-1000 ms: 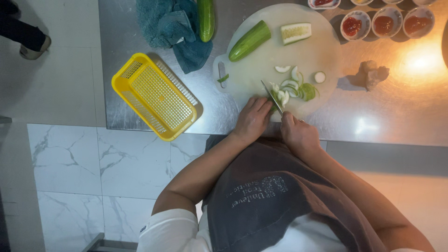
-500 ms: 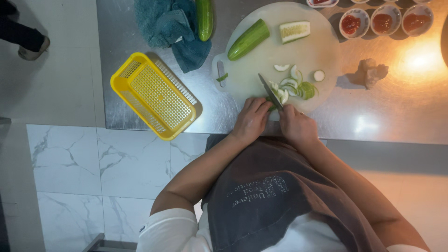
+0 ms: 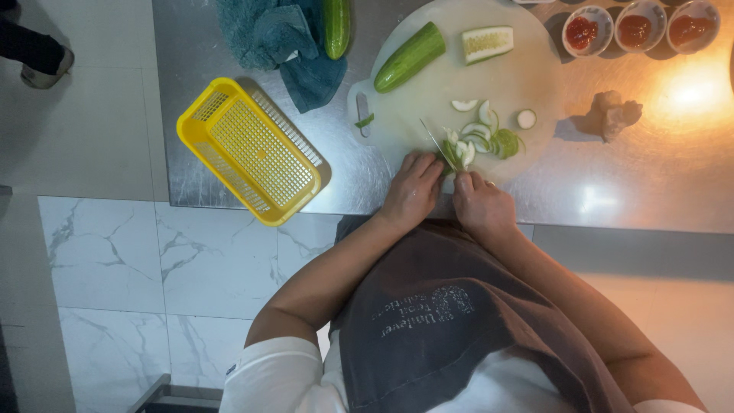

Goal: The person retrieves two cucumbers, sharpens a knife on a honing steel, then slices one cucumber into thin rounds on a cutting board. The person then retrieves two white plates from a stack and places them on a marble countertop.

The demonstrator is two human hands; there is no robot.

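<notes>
Left hand (image 3: 413, 191): curled shut round the handle of a knife (image 3: 437, 145), at the near edge of the desk; the blade points away over the board, tip low, a grip that suits slicing.
Right hand (image 3: 482, 205): fingers bent and closed down on a small green cucumber piece (image 3: 457, 156) just beside the blade, pinning it to the board so it cannot roll.
Cutting board (image 3: 428, 95): white and round, lying on the steel desk (image 3: 229, 46) toward its near edge, within easy reach of both hands.
Slices (image 3: 489, 138): a loose heap of pale and green cut pieces just past the blade, with a few strays further out.
Uncut stock: a half cucumber (image 3: 409, 56) and a split piece (image 3: 488, 43) at the far side of the board, well apart from the knife; a whole cucumber (image 3: 336, 27) lies on a teal cloth (image 3: 267, 34) at the far edge.
Yellow basket (image 3: 248, 149): empty, at the desk's near left edge, apart from the board.
Sauce bowls (image 3: 634, 27): three small ones with red paste at the far right.
In the way: nothing lies between hands and heap; a crumpled brown lump (image 3: 609, 115) sits right of the board.
</notes>
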